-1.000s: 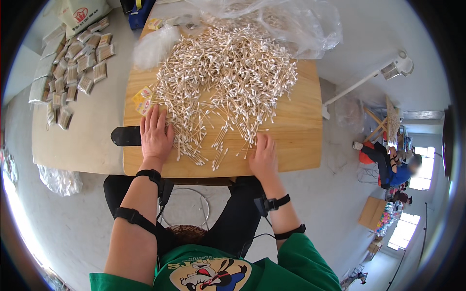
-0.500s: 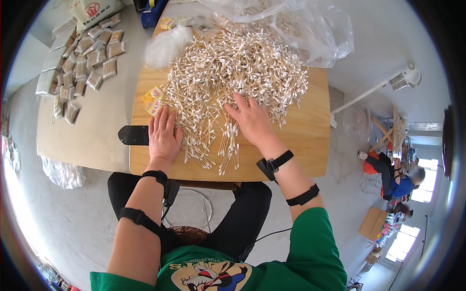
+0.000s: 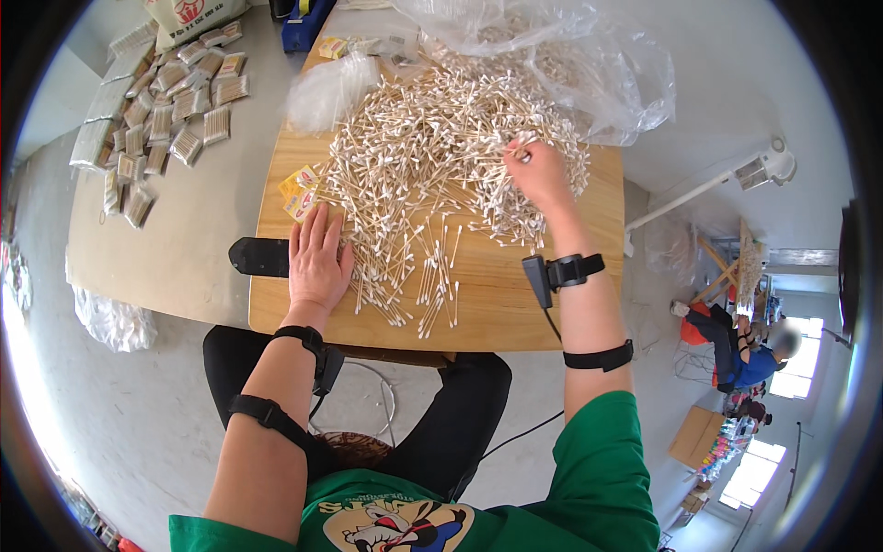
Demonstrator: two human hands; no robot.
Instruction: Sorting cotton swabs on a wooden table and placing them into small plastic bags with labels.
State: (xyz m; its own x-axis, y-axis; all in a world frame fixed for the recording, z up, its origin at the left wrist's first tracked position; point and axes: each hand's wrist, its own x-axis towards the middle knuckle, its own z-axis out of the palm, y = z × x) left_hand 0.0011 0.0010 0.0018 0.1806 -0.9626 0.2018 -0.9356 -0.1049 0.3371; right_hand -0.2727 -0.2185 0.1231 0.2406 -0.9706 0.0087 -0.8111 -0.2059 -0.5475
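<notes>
A wide heap of cotton swabs, wooden sticks with white tips, covers much of the wooden board. My left hand lies flat on the board by the heap's left edge, fingers stretched out and holding nothing. Its fingertips are close to small yellow printed cards. At the right side of the heap, my right hand has its fingers curled together around some cotton swabs; how many is hidden. Between my hands, a few loose swabs reach toward the near edge.
A clear plastic bag drapes over the heap's far side, and crumpled clear film lies at its left. A black strip sticks out beside my left hand. Packed swab bundles are piled on the left table. A person sits far right.
My right hand has moved right and farther away over the heap, and its fingers have closed from a spread pose. Some swabs near the middle have shifted. The left hand stays put.
</notes>
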